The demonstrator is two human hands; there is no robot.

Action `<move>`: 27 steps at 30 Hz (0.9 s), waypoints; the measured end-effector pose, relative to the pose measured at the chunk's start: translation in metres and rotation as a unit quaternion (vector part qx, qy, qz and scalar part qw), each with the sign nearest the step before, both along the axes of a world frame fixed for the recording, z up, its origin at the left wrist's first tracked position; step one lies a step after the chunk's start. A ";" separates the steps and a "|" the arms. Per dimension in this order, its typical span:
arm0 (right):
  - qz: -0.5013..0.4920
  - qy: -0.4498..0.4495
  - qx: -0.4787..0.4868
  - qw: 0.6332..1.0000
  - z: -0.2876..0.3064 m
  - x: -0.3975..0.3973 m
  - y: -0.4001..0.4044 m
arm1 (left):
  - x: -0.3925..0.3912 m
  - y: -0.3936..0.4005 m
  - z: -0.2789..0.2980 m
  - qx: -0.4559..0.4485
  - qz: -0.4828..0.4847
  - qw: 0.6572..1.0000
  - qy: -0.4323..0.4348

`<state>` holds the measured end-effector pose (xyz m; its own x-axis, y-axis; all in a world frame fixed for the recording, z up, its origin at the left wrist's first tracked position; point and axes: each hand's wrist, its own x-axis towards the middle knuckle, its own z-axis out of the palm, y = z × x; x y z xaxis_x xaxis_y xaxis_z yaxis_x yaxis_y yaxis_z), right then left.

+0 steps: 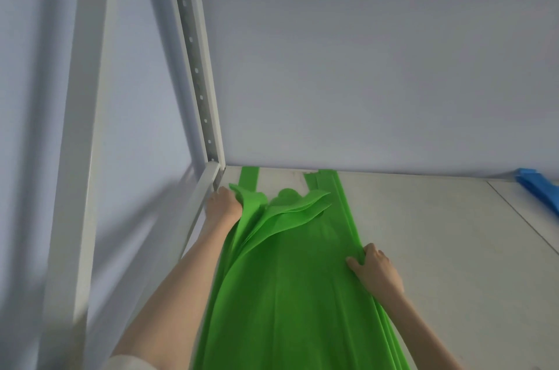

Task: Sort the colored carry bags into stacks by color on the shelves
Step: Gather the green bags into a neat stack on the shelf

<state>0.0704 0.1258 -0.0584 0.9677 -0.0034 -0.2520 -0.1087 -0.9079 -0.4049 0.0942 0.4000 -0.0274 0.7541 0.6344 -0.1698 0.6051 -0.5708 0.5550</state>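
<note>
Our left hand [223, 203] grips far left edge of green fabric carry-bag stack [290, 272] on white shelf board [438, 248]; our right hand [376, 271] pinches stack's right edge.

Both bare arms reach forward and up, the left stretched farther than the right. The left hand [223, 203] is at the far left, knuckles up, fingers curled in a closed grip — its fingertips are hidden. The right hand [376, 271] sits nearer and lower, palm down, thumb spread to the left, fingers bent and pinching. A pale sleeve edge shows at the left upper arm — bottom left.
</note>
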 end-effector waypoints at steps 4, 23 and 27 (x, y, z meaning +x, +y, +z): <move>-0.004 -0.001 -0.001 1.000 0.001 -0.001 0.000 | -0.008 -0.004 -0.008 0.034 -0.054 0.997 0.051; -0.004 -0.012 0.002 1.000 0.001 -0.004 0.000 | 0.016 -0.031 0.028 -0.392 -0.136 0.910 0.025; -0.001 -0.014 0.001 1.000 0.001 -0.004 0.000 | 0.031 -0.016 0.020 -0.444 -0.080 0.878 -0.159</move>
